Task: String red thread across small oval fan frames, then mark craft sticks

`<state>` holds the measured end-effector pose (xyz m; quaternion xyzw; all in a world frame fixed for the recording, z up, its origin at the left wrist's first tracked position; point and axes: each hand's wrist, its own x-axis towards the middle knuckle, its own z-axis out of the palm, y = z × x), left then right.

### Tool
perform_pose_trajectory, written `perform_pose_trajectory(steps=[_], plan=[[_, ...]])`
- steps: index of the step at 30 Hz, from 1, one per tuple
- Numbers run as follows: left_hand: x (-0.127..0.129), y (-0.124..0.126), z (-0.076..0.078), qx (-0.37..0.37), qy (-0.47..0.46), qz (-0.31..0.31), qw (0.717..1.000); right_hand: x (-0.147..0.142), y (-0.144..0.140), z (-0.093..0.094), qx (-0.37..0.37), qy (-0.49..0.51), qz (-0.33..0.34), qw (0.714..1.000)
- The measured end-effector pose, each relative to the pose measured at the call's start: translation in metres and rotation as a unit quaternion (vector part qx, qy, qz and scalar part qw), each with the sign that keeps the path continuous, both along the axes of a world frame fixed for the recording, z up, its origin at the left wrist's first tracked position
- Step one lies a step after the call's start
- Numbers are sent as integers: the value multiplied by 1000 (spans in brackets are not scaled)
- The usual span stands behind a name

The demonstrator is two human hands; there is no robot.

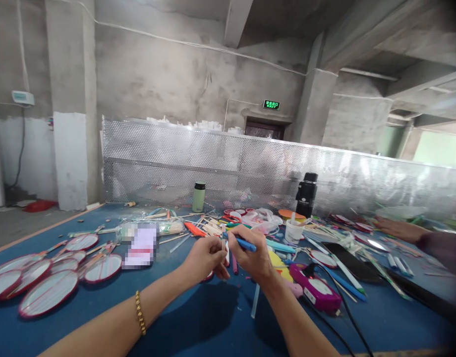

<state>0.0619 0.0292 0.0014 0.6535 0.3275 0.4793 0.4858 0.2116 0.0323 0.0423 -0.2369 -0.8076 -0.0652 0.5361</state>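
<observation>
Near the middle of the blue table, my left hand [207, 258], with a gold bead bracelet [140, 312] on its wrist, pinches a thin pale strip [223, 232] standing roughly upright. My right hand [252, 255] is closed around a blue pen [246, 244], close beside the left fingertips. The pen's tip is hidden by the fingers. Below the right wrist lies a clear stick [255, 301], and a purple glue gun [315, 287] with a black cord rests to its right. Part of a yellow disc [280, 265] shows behind the right wrist.
Several round white fans [49, 292] with red rims overlap at left, near a blurred-out phone [142, 248]. A white cup [294, 231], green bottle [199, 197] and black flask [307, 194] stand behind. A co-worker's hand [399, 228] reaches in at right, past a black phone [349, 260].
</observation>
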Motion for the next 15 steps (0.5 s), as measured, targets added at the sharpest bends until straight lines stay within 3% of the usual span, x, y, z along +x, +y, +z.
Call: perform_pose_trajectory(steps=[15], plan=[[-1, 1, 0, -4, -15, -2, 1000, 2, 1, -2, -25, -20, 20, 999]])
